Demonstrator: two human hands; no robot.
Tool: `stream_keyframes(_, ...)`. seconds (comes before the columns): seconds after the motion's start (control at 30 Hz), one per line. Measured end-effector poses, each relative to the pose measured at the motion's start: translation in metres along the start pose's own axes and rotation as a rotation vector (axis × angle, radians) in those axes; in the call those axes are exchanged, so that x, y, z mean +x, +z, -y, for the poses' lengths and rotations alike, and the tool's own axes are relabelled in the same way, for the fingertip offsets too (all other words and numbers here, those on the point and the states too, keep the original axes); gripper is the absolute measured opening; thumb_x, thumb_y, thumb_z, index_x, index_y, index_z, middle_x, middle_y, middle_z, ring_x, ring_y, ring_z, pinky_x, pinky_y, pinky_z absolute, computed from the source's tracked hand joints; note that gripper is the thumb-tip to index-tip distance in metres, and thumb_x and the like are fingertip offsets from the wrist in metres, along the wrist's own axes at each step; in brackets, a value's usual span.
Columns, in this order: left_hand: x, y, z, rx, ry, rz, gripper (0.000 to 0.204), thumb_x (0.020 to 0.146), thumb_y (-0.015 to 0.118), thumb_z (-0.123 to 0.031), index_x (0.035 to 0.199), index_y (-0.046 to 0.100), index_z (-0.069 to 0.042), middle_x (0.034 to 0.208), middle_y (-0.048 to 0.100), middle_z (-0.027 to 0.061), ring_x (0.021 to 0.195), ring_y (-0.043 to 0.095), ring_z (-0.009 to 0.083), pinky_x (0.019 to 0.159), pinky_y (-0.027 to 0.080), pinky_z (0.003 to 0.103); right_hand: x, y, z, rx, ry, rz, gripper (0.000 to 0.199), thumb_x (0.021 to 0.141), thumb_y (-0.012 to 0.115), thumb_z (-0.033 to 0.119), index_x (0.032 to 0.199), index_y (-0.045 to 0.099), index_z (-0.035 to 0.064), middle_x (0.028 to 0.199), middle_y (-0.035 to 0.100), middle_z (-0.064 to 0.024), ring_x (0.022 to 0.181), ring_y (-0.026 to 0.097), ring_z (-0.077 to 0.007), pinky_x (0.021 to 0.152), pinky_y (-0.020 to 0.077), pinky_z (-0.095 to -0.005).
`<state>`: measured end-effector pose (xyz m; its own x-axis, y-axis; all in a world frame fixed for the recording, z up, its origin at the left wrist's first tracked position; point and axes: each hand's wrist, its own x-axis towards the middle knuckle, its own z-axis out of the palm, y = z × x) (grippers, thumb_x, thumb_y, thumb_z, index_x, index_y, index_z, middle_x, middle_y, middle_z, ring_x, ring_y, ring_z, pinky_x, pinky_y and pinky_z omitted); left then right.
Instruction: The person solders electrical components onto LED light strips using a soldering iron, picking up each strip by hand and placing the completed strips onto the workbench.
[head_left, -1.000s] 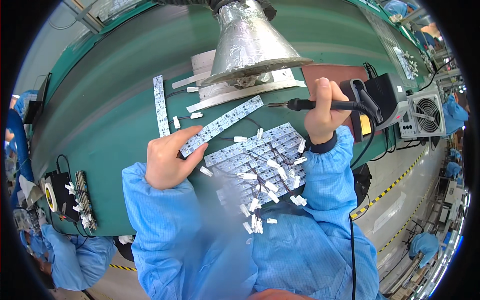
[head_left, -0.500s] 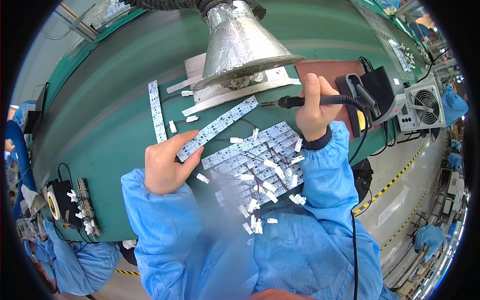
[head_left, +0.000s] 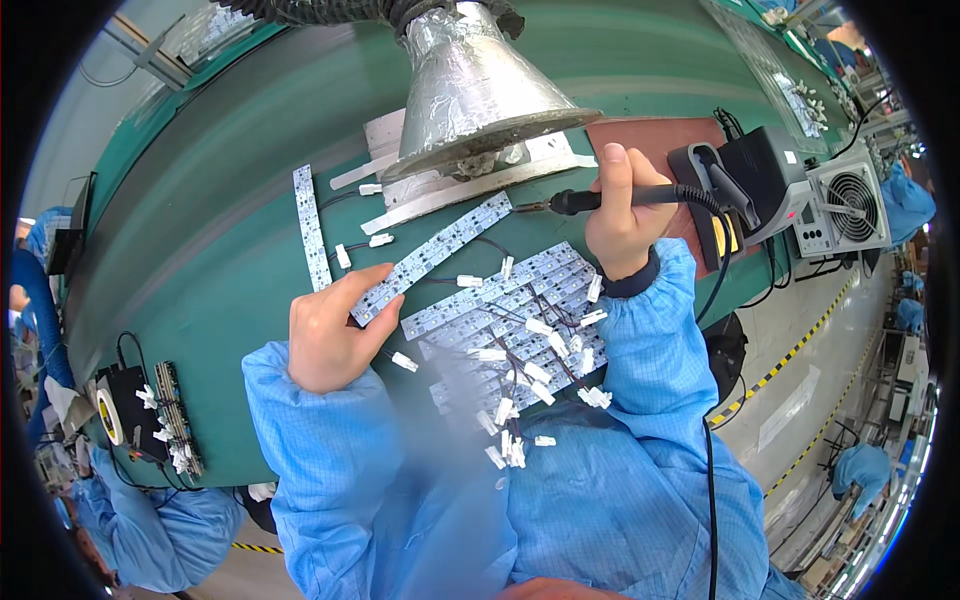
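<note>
Between thumb and fingers, my left hand [head_left: 335, 325] grips the near end of a white LED circuit strip [head_left: 437, 252], which slants up to the right. My right hand [head_left: 628, 215] is closed around a black soldering iron [head_left: 580, 202]. The iron's tip is at the strip's far right end; whether it touches cannot be made out. Below the strip lies a stack of similar LED strips [head_left: 500, 300] with dark wires and white connectors [head_left: 488, 355]. Another LED strip [head_left: 310, 228] rests to the left of the held one, with a wired connector beside it.
A foil-wrapped fume hood [head_left: 480, 90] hangs over a white board [head_left: 400, 208] at the back. On the right stand a soldering station [head_left: 755, 185] and a grey fan unit [head_left: 850, 210]. A black device [head_left: 125, 405] sits at left beside a bundle of strips [head_left: 178, 420].
The whole view has shifted very slightly. My hands, the strip and the iron keep nearly the same places relative to one another.
</note>
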<state>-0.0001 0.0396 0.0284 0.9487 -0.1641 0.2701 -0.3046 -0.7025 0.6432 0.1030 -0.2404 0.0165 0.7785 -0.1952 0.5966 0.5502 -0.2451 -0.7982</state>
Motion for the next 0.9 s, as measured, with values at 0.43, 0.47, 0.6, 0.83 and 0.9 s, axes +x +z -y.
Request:
stream_keyframes(0.43, 0.0, -0.002, 0.0, -0.01, -0.049, 0.027, 0.031, 0.075, 0.078, -0.004, 0.105, 0.069, 0.002, 0.078, 0.07, 0.0116, 0.064, 0.065, 0.0119, 0.057, 0.049, 0.024, 0.001, -0.001, -0.004, -0.035, -0.017, -0.002, 0.043, 0.098, 0.054, 0.018, 0.06, 0.048, -0.0007, 0.053, 0.047, -0.0001, 0.052, 0.039, -0.0064, 0.048, 0.0267, -0.0265)
stream_keyframes(0.47, 0.0, -0.002, -0.001, -0.014, -0.047, 0.027, 0.031, 0.076, 0.077, -0.004, 0.105, 0.069, 0.002, 0.078, 0.07, 0.0117, 0.065, 0.065, 0.0121, 0.057, 0.049, 0.024, 0.004, -0.002, -0.007, 0.002, -0.043, -0.064, 0.042, 0.098, 0.054, 0.018, 0.061, 0.049, -0.0007, 0.053, 0.047, 0.0001, 0.052, 0.039, -0.0061, 0.048, 0.0272, -0.0257)
stream_keyframes(0.6, -0.002, -0.01, 0.002, -0.026, -0.064, 0.041, 0.031, 0.075, 0.078, -0.005, 0.104, 0.068, 0.002, 0.078, 0.069, 0.0114, 0.065, 0.064, 0.0122, 0.058, 0.049, 0.025, 0.013, -0.012, -0.015, 0.054, 0.012, -0.229, 0.04, 0.098, 0.054, 0.019, 0.063, 0.05, 0.0001, 0.055, 0.048, 0.0007, 0.052, 0.041, -0.0048, 0.047, 0.0286, -0.0235)
stream_keyframes(0.83, -0.002, -0.056, -0.004, -0.099, -0.139, 0.437, 0.039, 0.071, 0.081, -0.014, 0.104, 0.066, 0.001, 0.092, 0.061, 0.0118, 0.091, 0.06, 0.0208, 0.079, 0.047, 0.032, 0.012, -0.007, -0.01, 0.055, -0.008, -0.211, 0.042, 0.098, 0.056, 0.019, 0.061, 0.049, 0.0019, 0.054, 0.045, 0.0022, 0.054, 0.038, -0.0047, 0.049, 0.0277, -0.0245)
stream_keyframes(0.9, 0.007, -0.047, -0.019, -0.03, -0.146, 0.384, 0.039, 0.072, 0.081, -0.016, 0.104, 0.066, 0.0, 0.092, 0.061, 0.0116, 0.089, 0.06, 0.0224, 0.079, 0.047, 0.033, 0.011, -0.004, -0.01, 0.063, -0.01, -0.186, 0.044, 0.098, 0.056, 0.019, 0.059, 0.047, 0.0015, 0.054, 0.042, 0.0026, 0.054, 0.035, -0.0051, 0.048, 0.0256, -0.0261)
